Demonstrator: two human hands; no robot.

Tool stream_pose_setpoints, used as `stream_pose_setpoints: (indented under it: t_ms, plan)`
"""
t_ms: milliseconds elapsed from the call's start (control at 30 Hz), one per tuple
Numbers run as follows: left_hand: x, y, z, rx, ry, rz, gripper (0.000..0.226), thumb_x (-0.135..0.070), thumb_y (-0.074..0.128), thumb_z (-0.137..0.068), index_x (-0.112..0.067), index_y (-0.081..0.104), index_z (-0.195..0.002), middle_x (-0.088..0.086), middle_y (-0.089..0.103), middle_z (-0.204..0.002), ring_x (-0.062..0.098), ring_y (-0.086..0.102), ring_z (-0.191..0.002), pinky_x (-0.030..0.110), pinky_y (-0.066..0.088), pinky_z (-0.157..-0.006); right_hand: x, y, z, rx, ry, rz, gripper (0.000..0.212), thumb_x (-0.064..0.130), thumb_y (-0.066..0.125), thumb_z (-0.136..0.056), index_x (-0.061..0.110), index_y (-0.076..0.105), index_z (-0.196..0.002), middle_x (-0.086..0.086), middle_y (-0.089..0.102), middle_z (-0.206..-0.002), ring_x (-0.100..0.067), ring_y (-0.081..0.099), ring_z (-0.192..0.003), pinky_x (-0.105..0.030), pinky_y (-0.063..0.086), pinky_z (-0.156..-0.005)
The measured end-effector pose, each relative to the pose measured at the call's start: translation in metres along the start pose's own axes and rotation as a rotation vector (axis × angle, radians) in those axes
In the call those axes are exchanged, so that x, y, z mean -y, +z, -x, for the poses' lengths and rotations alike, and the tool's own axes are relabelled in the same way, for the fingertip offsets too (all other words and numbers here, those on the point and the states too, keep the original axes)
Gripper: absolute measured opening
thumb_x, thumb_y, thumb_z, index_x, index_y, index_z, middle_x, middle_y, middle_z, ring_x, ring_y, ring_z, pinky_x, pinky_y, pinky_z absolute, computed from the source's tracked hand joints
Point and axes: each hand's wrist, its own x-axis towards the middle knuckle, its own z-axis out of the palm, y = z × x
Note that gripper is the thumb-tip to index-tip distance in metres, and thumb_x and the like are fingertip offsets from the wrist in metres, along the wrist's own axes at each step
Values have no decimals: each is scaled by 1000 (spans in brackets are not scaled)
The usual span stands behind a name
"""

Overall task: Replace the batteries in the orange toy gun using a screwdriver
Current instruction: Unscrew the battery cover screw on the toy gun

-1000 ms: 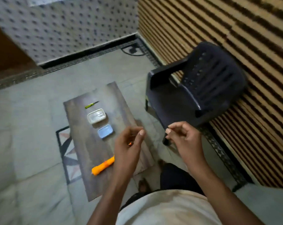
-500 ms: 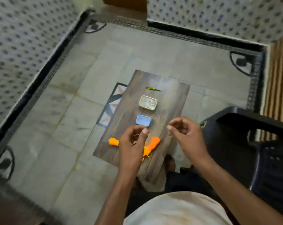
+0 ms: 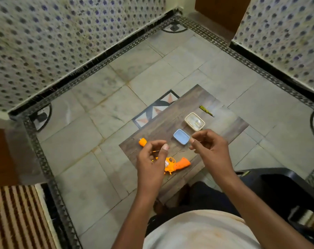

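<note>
The orange toy gun (image 3: 181,164) lies on a low wooden table (image 3: 172,114); its muzzle end (image 3: 142,142) shows to the left and its middle is hidden behind my left hand (image 3: 152,159). Both hands hover above the table. My left hand is over the gun, thumb and fingers curled into a loose pinch. My right hand (image 3: 210,150) is pinched the same way beside a small blue tray (image 3: 181,136). I see nothing clearly held in either hand. A yellow-green screwdriver (image 3: 205,110) lies at the table's far end, behind a cream tray (image 3: 188,118) with small items inside.
The table stands on a tiled floor with patterned walls on the left and at the back. A black plastic chair (image 3: 278,187) sits at the lower right, close to my right arm. A striped surface (image 3: 17,216) fills the lower left corner.
The view has swung left, from the chair and slatted wall to the room corner. Both hands stay raised and pinched above the table. The gun now shows more fully under my left hand.
</note>
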Motion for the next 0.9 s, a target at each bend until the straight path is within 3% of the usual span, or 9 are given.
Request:
stream_pose_setpoints:
  t_ms: [200,333,367,500,600,700,767,833,900]
  plan:
    - [6,14,0,-59,-40,47,8,-19,72,-101,-27,76,-101,-5,80,-100,18,76,-97,54,62,-90,-9,-16,-16,57,-5,69,9,15,75,-94,17,72,-102,-1,75,-95,-15,75,-85,-34,63,-78]
    - [3,45,-18,-146,-33,87,10,-18,72,-101,-27,75,-98,0,79,-103,26,76,-102,34,64,-76,-13,-33,-59,114,-14,71,7,12,74,-94,18,72,-98,-3,75,-93,-17,75,-83,-38,64,-78]
    - [2,54,-24,-165,-41,95,12,-18,72,-101,-29,75,-97,1,79,-103,26,76,-102,34,64,-76,-14,-36,-73,132,-18,62,7,12,74,-94,17,72,-97,-2,75,-92,-16,75,-81,-40,64,-78]
    - [-8,107,-56,-332,-106,81,14,-24,74,-98,-37,76,-94,-2,81,-100,23,77,-101,57,60,-94,-20,-54,-150,287,-44,68,4,10,74,-94,12,73,-98,2,74,-89,-12,74,-81,-44,64,-82]
    - [-8,145,-77,-457,-160,102,5,-41,72,-89,-41,76,-93,-2,81,-98,24,77,-99,53,61,-89,-28,-64,-201,393,-37,72,2,10,74,-94,12,72,-95,-1,74,-88,-15,74,-79,-52,62,-79]
    - [3,170,-96,-534,-191,143,16,-48,72,-83,-37,75,-94,1,81,-99,29,76,-98,46,62,-82,-44,-64,-239,434,-29,89,3,11,74,-94,13,72,-94,-1,74,-89,-19,74,-80,-53,61,-80]
    - [20,183,-110,-564,-204,143,18,-52,70,-82,-40,76,-94,0,80,-101,28,76,-99,51,62,-86,-61,-55,-260,452,-26,84,2,9,74,-93,10,72,-94,-4,74,-89,-24,73,-82,-53,61,-80]
    - [48,197,-124,-589,-210,147,14,-51,71,-83,-43,76,-93,1,80,-102,28,76,-100,54,61,-88,-89,-42,-276,444,-5,79,3,6,74,-93,7,72,-94,-8,75,-89,-27,73,-81,-52,61,-79]
    - [82,207,-141,-602,-243,159,5,-40,74,-87,-40,76,-92,3,81,-101,27,77,-99,48,61,-84,-126,-27,-288,431,24,77,4,4,73,-92,5,71,-95,-11,74,-89,-23,73,-77,-48,61,-74]
